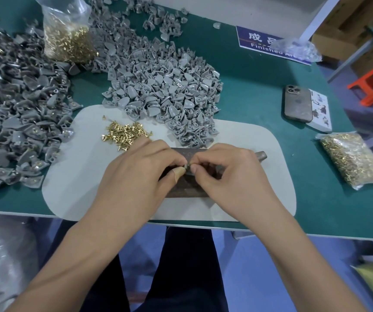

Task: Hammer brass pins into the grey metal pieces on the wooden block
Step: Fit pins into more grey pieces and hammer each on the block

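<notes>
I am pinching a small grey metal piece (186,170) with my left hand (140,174) and my right hand (228,174), both grips closing on it over the wooden block (187,190), likely seating a pin before hammering. Loose brass pins (125,135) are lying just beyond on the pale mat (86,176), keeping them within reach, with the grey pile (169,93) on the tabletop (259,86) behind

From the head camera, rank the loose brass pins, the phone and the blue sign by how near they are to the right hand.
1. Loose brass pins: on the mat, left of the right hand.
2. Phone: farther right, on the green table.
3. Blue sign: at the table's far edge.
</notes>
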A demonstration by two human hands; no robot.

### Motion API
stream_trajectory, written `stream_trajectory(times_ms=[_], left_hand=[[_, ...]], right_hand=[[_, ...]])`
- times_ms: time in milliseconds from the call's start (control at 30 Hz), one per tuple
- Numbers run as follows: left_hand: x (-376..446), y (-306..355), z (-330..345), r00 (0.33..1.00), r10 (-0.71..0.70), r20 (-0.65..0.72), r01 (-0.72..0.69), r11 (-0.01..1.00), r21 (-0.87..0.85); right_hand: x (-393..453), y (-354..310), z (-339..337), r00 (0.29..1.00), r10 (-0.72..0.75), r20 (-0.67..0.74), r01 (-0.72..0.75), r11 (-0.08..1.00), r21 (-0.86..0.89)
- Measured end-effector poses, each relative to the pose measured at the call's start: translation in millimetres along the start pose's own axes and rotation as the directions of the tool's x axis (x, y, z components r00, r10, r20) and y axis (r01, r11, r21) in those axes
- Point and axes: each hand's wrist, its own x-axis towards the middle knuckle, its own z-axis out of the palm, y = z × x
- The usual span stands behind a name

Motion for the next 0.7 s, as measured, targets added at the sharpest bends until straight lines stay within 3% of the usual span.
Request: stream_trajectory(times_ms=[233,333,400,433,533,600,700], left_hand=[[4,4,-6,1.0,0.021,-0.012,-0.02,0.996,0.092],[4,5,-5,1.0,0.016,-0.017,-0.014,0.994,0.104],[4,4,-5,1.0,0.006,-0.021,-0.004,0.995,0.098],[4,4,-4,1.0,-0.002,-0.023,0.005,0.995,0.096],[6,5,-1,0.999,-0.012,-0.036,0.016,0.995,0.102],[7,5,0,0.999,-0.018,-0.038,0.022,0.994,0.108],[7,6,1,0.999,-0.027,-0.044,0.032,0.994,0.109]], right_hand=[[3,3,-4,0.998,-0.023,0.057,0.026,0.999,-0.043],[-9,17,-15,0.985,0.086,-0.147,-0.078,0.995,0.059],[-24,36,-29,0.921,0.205,-0.331,-0.224,0.974,-0.021],[-34,45,-34,0.892,0.278,-0.355,-0.338,0.934,-0.118],[-57,64,-34,0.826,0.523,-0.208,-0.561,0.729,-0.392],[-61,68,-32,0.814,0.563,-0.143,-0.567,0.719,-0.402],[-60,68,-39,0.82,0.537,-0.196,-0.569,0.732,-0.376]])
